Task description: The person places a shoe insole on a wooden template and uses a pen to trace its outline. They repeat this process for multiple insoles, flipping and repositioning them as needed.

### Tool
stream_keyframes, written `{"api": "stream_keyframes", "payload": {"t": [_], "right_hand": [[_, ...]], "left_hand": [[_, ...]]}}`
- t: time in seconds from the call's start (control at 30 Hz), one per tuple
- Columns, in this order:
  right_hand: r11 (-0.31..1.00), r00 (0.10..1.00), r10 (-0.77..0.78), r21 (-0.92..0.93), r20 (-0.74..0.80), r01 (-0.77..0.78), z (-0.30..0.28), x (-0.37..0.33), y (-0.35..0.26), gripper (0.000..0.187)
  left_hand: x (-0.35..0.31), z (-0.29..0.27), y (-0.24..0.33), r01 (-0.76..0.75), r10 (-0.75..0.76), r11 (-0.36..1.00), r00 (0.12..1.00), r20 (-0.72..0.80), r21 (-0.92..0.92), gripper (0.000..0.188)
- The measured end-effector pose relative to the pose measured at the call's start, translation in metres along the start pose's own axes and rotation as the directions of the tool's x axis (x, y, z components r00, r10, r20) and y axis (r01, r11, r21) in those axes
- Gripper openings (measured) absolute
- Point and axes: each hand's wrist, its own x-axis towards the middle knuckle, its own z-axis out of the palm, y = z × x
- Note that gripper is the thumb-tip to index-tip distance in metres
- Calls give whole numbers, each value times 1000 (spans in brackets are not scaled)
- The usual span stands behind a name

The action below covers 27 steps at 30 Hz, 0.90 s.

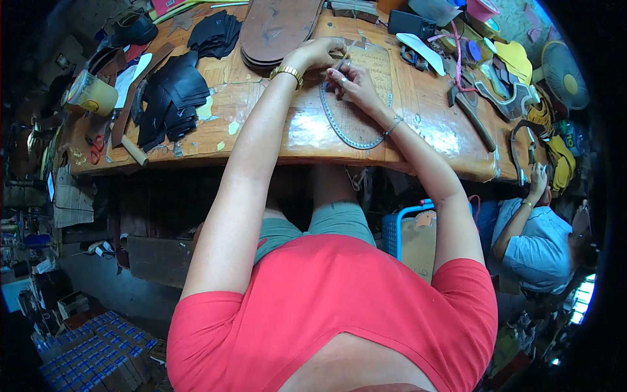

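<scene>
My right hand (353, 85) is closed in a pinch around a thin pen-like tool, its yellowish end showing between the two hands. Close beside it, my left hand (319, 53) has its fingers bent and drawn together; what they grip is hidden. Both hands are over a brown sheet (375, 62) with handwriting on it. A narrow pale-blue strip (353, 143) with small marks along it loops on the table below my right hand. Just behind my left hand lies a stack of brown sole-shaped pieces (274, 32).
Black cut pieces (171, 98), red-handled scissors (95, 147) and a yellowish tub (93, 93) are at the left. A hammer (475, 117), containers and a fan (563, 73) stand right. Another person (537, 245) works at the right end. A blue basket (392, 232) stands below.
</scene>
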Motion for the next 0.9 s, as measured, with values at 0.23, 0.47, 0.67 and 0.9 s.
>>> {"api": "stream_keyframes", "payload": {"t": [0.23, 0.47, 0.67, 0.9], "right_hand": [[995, 999, -24, -101, 29, 27, 2, -6, -4, 18], [905, 970, -239, -355, 36, 236, 7, -11, -6, 14], [911, 991, -135, -393, -3, 123, 8, -10, -16, 17], [992, 996, 37, -116, -83, -47, 9, -4, -8, 16]], "left_hand": [[0, -2, -1, -64, 64, 997, 998, 2, 38, 42], [-3, -1, 17, -77, 78, 993, 997, -1, 89, 41], [-3, -2, 18, -1, 1, 1000, 999, 40, -7, 42], [1, -2, 5, -65, 67, 994, 998, 15, -90, 45]]}}
